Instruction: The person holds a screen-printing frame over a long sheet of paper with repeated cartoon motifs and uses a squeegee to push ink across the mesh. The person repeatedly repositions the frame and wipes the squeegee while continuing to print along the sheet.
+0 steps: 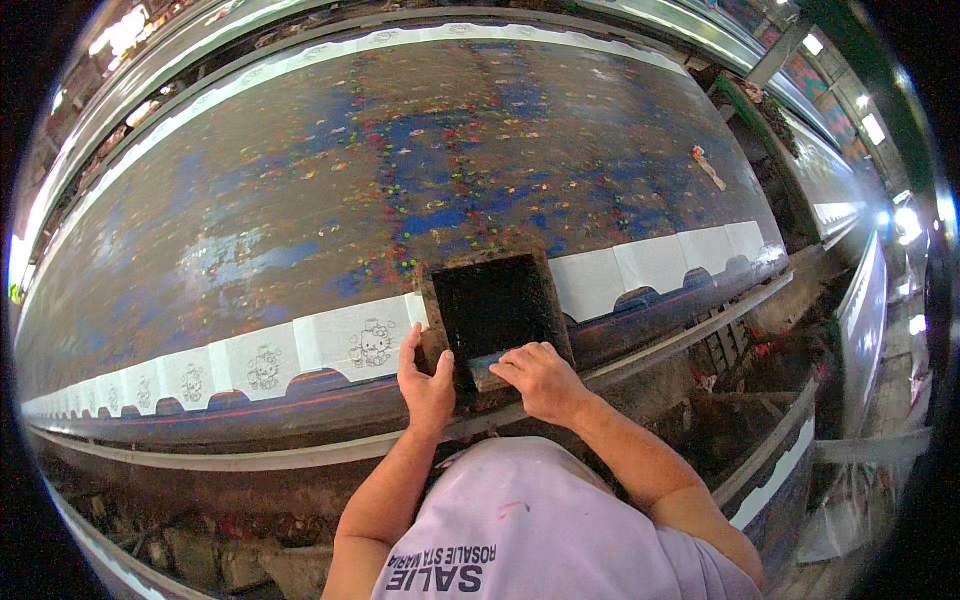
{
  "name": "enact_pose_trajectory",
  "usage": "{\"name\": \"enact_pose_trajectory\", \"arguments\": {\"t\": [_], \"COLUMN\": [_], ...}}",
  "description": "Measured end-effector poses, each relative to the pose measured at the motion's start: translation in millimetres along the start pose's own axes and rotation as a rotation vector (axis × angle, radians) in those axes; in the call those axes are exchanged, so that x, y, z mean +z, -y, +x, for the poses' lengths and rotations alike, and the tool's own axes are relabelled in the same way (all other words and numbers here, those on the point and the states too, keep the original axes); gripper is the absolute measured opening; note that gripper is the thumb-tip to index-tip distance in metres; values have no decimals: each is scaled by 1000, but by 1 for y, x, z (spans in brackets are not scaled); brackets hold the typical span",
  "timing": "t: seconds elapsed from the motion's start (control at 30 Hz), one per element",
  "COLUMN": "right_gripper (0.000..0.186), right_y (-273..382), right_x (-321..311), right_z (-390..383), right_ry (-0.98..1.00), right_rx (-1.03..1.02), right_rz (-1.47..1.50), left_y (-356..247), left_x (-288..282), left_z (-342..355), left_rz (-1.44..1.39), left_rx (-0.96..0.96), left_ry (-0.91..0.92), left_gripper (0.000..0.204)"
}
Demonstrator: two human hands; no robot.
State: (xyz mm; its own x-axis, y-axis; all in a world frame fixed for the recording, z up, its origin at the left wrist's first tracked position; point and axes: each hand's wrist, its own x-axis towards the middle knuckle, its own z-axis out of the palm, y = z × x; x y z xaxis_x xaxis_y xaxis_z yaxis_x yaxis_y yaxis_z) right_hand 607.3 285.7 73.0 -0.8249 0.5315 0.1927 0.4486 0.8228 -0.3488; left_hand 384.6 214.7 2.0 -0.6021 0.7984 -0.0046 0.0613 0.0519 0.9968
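A dark, worn screen-printing frame (545,300) lies over the strip of white cloth pieces along the table's near edge, its inside black with ink. At the frame's near left corner my left hand (427,388) is open, thumb and fingers spread on either side of the rim. My right hand (545,382) is closed, fingers bent over a bluish-grey squeegee (484,366) at the near end of the frame; most of it is hidden. Left of the frame, the white cloth pieces (325,345) bear black outline cartoon prints. Those on the right (640,268) look blank.
The long printing table (300,190) is stained with blue, red and yellow ink. Another white strip (400,35) runs along its far edge. A crumpled scrap (710,168) lies at the far right. A metal rail (250,460) borders the near side.
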Motion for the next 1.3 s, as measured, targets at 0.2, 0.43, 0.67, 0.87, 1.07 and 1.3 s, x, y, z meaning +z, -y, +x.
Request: {"name": "enact_pose_trajectory", "arguments": {"t": [0.2,0.43,0.67,0.87,1.07,1.3], "right_gripper": [39,40,62,31,28,31], "right_y": [16,52,108,90,24,-105], "right_x": [-11,-104,-206,-232,-215,-171], "right_z": [-11,-3,-10,-18,-48,-109], "right_ry": [98,242,330,315,207,-10], "right_rx": [20,-91,-441,-693,-771,-130], "right_rz": [63,901,1315,1353,1131,698], "left_y": [7,10,1,-14,-20,-24], "left_x": [14,19,45,113,187,237], "left_z": [-9,-11,-21,-36,-48,-61], "left_rz": [-28,41,-37,41,16,11], "left_rx": [88,98,104,226,215,196], "left_ry": [-60,-90,-134,-171,-122,-161], "left_gripper": [81,88,88,85,84,85]}}
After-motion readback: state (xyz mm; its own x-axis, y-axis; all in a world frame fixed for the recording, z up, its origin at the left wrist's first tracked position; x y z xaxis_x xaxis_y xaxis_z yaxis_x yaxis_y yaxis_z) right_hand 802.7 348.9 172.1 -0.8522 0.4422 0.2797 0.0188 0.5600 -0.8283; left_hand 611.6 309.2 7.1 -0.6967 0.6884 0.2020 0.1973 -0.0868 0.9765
